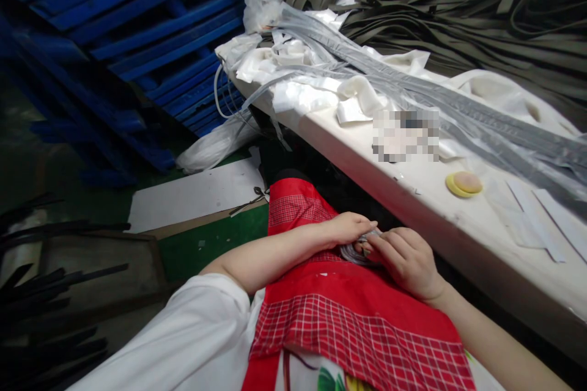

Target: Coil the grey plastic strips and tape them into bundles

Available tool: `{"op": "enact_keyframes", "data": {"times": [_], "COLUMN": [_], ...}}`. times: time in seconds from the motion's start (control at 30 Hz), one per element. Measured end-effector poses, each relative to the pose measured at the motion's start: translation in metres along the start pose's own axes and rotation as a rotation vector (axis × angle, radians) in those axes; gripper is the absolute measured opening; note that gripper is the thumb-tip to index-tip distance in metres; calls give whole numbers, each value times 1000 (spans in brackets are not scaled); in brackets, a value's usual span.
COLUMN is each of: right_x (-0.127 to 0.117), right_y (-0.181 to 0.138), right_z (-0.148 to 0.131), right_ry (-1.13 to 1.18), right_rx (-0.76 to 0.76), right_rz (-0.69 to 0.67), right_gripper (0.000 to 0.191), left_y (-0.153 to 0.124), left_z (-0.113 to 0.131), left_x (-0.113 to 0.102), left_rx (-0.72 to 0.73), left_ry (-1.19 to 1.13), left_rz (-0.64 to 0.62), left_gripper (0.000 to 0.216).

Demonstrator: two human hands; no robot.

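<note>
Both hands rest in my lap on a red apron (348, 311), just under the edge of a white table (367, 165). My left hand (348, 227) is closed, its fingers curled over a small bundle of grey strips (356, 252). My right hand (406, 256) is closed on the same bundle from the right, fingertips pinching it. The two hands touch. Most of the bundle is hidden between them.
Long grey reflective strips (458, 110) and white cloth pieces (293, 61) lie across the table, with a yellow disc (464, 184) near its edge. Dark green webbing (481, 6) is heaped behind. Blue pallets (137, 30) stand at left. Scissors (250, 200) lie on a white board (192, 195) on the floor.
</note>
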State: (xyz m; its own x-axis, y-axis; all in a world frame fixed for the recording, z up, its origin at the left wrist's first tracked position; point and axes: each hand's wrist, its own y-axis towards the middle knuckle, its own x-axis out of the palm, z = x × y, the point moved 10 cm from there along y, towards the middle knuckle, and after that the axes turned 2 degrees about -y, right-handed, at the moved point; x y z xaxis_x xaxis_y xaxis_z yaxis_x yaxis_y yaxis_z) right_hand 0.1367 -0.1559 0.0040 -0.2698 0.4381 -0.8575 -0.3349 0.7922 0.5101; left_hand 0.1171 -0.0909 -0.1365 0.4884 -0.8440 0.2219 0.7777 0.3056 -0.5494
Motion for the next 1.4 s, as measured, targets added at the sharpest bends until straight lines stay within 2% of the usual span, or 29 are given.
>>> {"op": "enact_keyframes", "data": {"times": [0.1, 0.27, 0.4, 0.53, 0.63, 0.87, 1.03, 1.2, 1.4], "right_x": [1, 18, 26, 33, 30, 33, 42, 36, 44], "right_y": [3, -9, -20, -16, -7, 26, 34, 27, 37], "right_z": [13, 42, 63, 53, 41, 27, 13, 9, 10], "right_ry": [134, 400, 392, 328, 181, -64, -91, -59, -41], "right_rx": [160, 351, 419, 307, 201, 141, 132, 200, 216], "right_rz": [-111, -390, -444, -553, -630, -817, -824, -834, -846], "right_gripper": [20, 21, 25, 29, 28, 24, 21, 20, 21], "left_y": [-1, -2, -4, -3, -2, -3, -5, -6, -8], "left_z": [1, 1, 5, 4, 3, 4, 4, 6, 10], "left_x": [-1, -5, -2, -3, -5, -6, -8, -8, -8], "left_rx": [5, -13, 2, -5, -9, -39, -44, -45, -38], "left_ry": [6, 114, 157, 159, 164, 220, 222, 235, 211], "left_rz": [-3, 21, 7, 20, 37, 71, 110, 103, 143], "left_gripper": [42, 49, 51, 50, 48, 37, 34, 36, 22]}}
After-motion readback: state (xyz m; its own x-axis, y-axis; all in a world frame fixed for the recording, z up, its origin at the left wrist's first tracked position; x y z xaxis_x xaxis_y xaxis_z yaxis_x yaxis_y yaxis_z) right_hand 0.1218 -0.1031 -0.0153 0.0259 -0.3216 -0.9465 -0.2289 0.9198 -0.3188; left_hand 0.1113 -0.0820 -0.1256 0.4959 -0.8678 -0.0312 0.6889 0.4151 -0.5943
